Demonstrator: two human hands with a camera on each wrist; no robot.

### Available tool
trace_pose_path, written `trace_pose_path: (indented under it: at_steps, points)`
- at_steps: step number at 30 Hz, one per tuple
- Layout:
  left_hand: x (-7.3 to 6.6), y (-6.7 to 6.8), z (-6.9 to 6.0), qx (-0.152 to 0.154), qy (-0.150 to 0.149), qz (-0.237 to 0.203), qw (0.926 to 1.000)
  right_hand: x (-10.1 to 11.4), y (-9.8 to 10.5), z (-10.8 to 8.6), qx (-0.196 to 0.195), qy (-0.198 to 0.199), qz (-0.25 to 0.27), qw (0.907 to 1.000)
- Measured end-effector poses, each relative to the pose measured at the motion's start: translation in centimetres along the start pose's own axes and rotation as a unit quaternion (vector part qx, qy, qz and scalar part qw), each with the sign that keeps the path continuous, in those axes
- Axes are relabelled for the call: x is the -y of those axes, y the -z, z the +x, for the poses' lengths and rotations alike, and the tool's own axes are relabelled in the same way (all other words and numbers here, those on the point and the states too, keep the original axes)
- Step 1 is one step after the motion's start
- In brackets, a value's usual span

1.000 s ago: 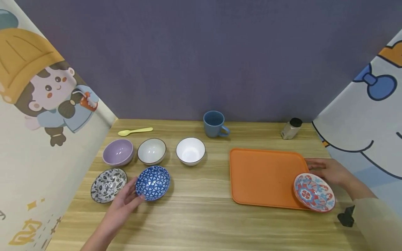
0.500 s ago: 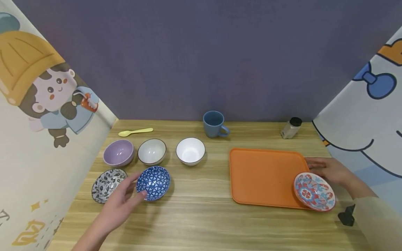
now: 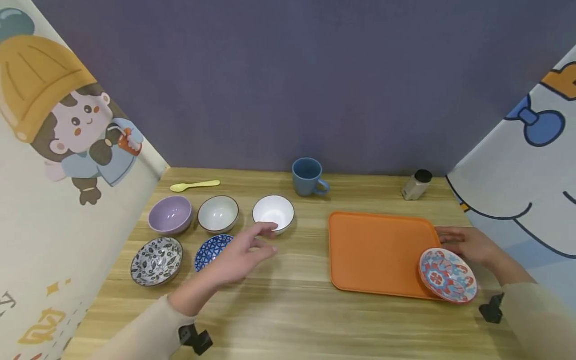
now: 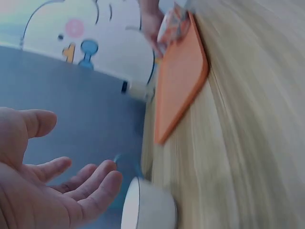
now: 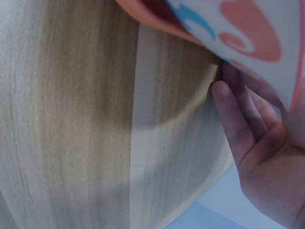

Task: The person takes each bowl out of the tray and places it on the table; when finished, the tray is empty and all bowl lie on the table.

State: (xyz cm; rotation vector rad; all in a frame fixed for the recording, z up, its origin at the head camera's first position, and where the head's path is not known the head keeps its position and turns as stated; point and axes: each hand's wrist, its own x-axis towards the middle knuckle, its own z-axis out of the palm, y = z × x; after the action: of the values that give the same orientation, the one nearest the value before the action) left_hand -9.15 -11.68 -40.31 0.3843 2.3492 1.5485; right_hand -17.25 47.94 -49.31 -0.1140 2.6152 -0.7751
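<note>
In the head view my left hand [image 3: 240, 255] hovers with its fingers spread, holding nothing. It partly covers a blue patterned bowl [image 3: 211, 250], and its fingertips overlap the near rim of a white bowl [image 3: 273, 210]. The left wrist view shows the same hand [image 4: 57, 191] apart from the white bowl [image 4: 155, 207]. At the right, my right hand [image 3: 470, 245] lies by the right edge of an orange tray [image 3: 378, 255]. A red-and-blue patterned bowl [image 3: 447, 275] leans over that tray's near right corner. Fingers [image 5: 231, 112] reach beneath this bowl; their exact contact is hidden.
A purple bowl [image 3: 170, 215], a pale grey bowl [image 3: 218, 215] and a black-and-white floral bowl [image 3: 157, 262] stand at the left. Behind are a yellow spoon [image 3: 195, 186], a blue mug [image 3: 307, 177] and a black-capped jar [image 3: 417, 185]. Walls enclose the table's back and sides.
From beside the blue bowl, my left hand has moved to the right, toward the white bowl. The blue bowl stays where it was. My right hand and the red-and-blue bowl have hardly moved.
</note>
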Motion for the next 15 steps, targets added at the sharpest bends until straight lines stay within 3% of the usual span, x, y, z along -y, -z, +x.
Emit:
trace_pose_path:
  at_steps: [5, 9, 15]
  points:
    - [-1.9, -2.8, 4.3, 0.068, -0.013, -0.048, 0.9965, -0.2, -0.4, 0.1, 0.004, 0.000, 0.015, 0.9999]
    - [-3.1, -4.9, 7.3, 0.117, 0.007, -0.078, 0.9901, -0.1, -0.3, 0.1, 0.007, 0.003, 0.016, 0.9998]
    - [-3.7, -8.6, 10.5, 0.194, 0.041, -0.137, 0.9705, 0.0, 0.0, 0.0, 0.010, 0.007, 0.010, 0.9999]
